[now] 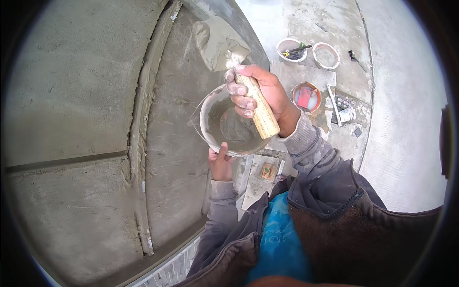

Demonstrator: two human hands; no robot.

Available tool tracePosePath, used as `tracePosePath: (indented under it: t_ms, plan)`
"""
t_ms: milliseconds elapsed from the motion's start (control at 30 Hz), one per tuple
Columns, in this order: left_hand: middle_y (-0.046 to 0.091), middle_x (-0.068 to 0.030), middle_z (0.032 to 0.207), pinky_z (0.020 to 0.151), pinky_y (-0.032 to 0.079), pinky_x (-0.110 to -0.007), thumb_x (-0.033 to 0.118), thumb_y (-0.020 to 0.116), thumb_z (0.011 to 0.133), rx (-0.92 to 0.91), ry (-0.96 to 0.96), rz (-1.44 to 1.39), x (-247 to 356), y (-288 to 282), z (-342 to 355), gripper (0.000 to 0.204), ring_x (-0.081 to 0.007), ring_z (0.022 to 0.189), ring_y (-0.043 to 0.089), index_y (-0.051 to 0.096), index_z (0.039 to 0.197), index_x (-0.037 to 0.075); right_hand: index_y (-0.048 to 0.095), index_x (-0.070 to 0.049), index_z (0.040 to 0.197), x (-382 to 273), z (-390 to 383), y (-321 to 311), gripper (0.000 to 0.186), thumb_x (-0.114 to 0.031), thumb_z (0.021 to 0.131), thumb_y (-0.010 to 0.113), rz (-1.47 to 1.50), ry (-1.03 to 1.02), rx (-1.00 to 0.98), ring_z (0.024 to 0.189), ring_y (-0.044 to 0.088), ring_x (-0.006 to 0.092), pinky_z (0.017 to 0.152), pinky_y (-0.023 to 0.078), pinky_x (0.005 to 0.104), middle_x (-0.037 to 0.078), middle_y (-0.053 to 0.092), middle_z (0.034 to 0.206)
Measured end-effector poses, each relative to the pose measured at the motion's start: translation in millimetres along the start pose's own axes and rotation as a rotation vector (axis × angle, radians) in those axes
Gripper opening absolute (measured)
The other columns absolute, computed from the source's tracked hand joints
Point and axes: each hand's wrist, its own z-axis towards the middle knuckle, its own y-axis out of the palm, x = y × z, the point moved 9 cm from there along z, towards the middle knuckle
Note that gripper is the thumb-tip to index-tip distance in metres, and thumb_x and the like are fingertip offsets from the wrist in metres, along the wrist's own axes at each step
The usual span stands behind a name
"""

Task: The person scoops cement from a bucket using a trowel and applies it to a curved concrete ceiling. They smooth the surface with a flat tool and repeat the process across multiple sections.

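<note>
Left hand (pixel 221 162) cups the mortar bowl (pixel 229 122) from below, grip closed on its rim. Right hand (pixel 260 91) grips the wooden handle (pixel 259 107) of a trowel (pixel 220 43) loaded with mortar, against the plastered wall (pixel 71 95).

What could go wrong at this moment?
1. The trowel carries a heap of wet mortar beyond the bowl; a tilt could drop it down the wall.
2. The left hand holds the bowl only at its near rim, so it might tip and spill.
3. The right hand is smeared with mortar, so its grip on the wooden handle may slip.
</note>
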Motion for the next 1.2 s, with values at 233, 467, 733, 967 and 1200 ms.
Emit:
tracePosePath:
  t_ms: [233,467,733,967,1200]
  plan:
    - [0.063,-0.0079,0.123,0.084,0.058,-0.038,0.008,0.065,0.095,0.146,-0.013,0.008,-16.1,-71.0,-68.7,0.042,-0.0204,0.104,0.066,0.05,0.135,0.006,0.054,0.001,0.091,-55.3,50.9,63.2,0.03,-0.028,0.097,0.057,-0.909,-0.964,0.577,0.054,0.062,0.0173,0.048,0.051,0.0349,0.009,0.061,0.072]
    - [0.064,-0.0096,0.121,0.083,0.058,-0.034,0.006,0.067,0.094,0.102,0.01,-0.003,-10.8,-75.1,-83.5,0.038,-0.0189,0.103,0.066,0.053,0.129,0.005,0.057,-0.002,0.093,-7.4,191.3,9.2,0.032,-0.033,0.093,0.063,-0.753,-0.578,0.556,0.056,0.06,0.0179,0.049,0.05,0.0341,0.005,0.058,0.074]
    - [0.064,-0.0102,0.121,0.08,0.058,-0.033,0.006,0.068,0.093,0.092,0.035,-0.055,-7.9,-57.4,-56.9,0.038,-0.0183,0.103,0.066,0.053,0.128,0.003,0.058,-0.004,0.095,21.0,2.7,-24.4,0.031,-0.035,0.098,0.058,-0.964,0.01,0.369,0.062,0.06,0.013,0.052,0.049,0.0314,0.003,0.057,0.079]
    - [0.067,-0.0106,0.114,0.087,0.051,-0.027,0.004,0.074,0.09,-0.146,0.155,0.184,13.4,22.3,-20.5,0.036,-0.014,0.099,0.064,0.057,0.12,-0.003,0.069,0.0,0.086,7.8,-139.3,-111.3,0.043,-0.039,0.096,0.055,-2.467,0.702,0.281,0.073,0.069,0.0339,0.065,0.055,0.047,0.018,0.069,0.079]
    - [0.063,-0.0108,0.123,0.094,0.048,-0.028,0.002,0.074,0.09,-0.23,0.323,0.36,28.8,67.0,-12.2,0.05,-0.0126,0.105,0.061,0.051,0.133,-0.009,0.07,-0.003,0.084,17.5,-138.9,-127.3,0.042,-0.036,0.098,0.049,-2.472,0.889,0.269,0.073,0.071,0.0361,0.065,0.055,0.0488,0.017,0.07,0.081]
